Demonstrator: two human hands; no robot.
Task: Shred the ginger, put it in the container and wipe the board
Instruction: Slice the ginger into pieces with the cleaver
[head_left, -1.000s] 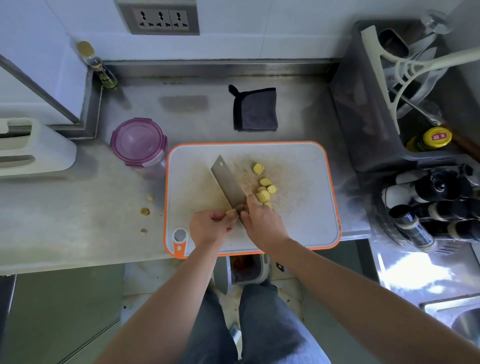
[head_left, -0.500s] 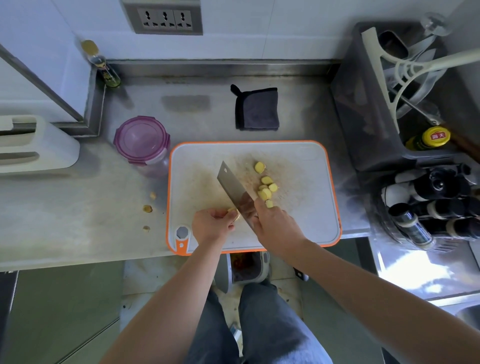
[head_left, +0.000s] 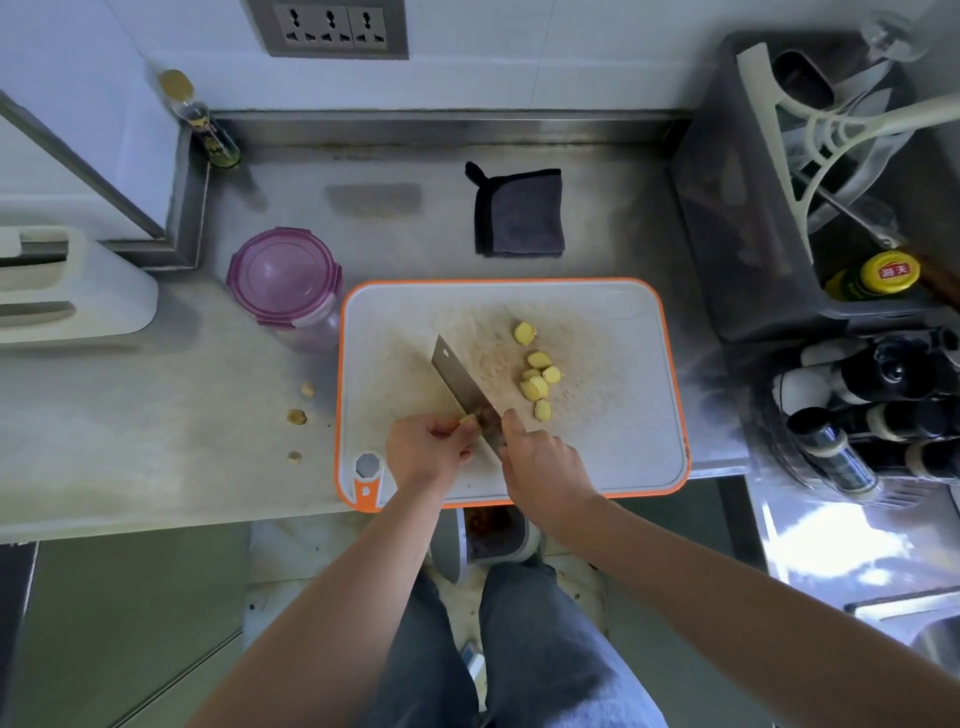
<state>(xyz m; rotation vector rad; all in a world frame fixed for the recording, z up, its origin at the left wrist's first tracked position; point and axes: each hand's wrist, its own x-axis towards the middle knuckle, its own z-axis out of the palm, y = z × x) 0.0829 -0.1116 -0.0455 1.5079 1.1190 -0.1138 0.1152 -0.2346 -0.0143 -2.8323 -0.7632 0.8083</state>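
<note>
A white cutting board with an orange rim lies on the steel counter. My left hand pinches a small ginger piece on the board. My right hand grips the handle of a cleaver, whose blade stands on the board right beside the ginger piece. Several yellow ginger slices lie to the right of the blade. A round container with a purple lid stands left of the board. A folded dark cloth lies behind the board.
Three ginger scraps lie on the counter left of the board. A grey rack with utensils and a yellow-capped bottle stands at the right, dark bottles below it. A slim bottle stands in the back left corner. A bin sits under the counter edge.
The cleaver rose off the ginger piece half a second ago and has come back down beside my left fingers. My left hand stays on the ginger piece.
</note>
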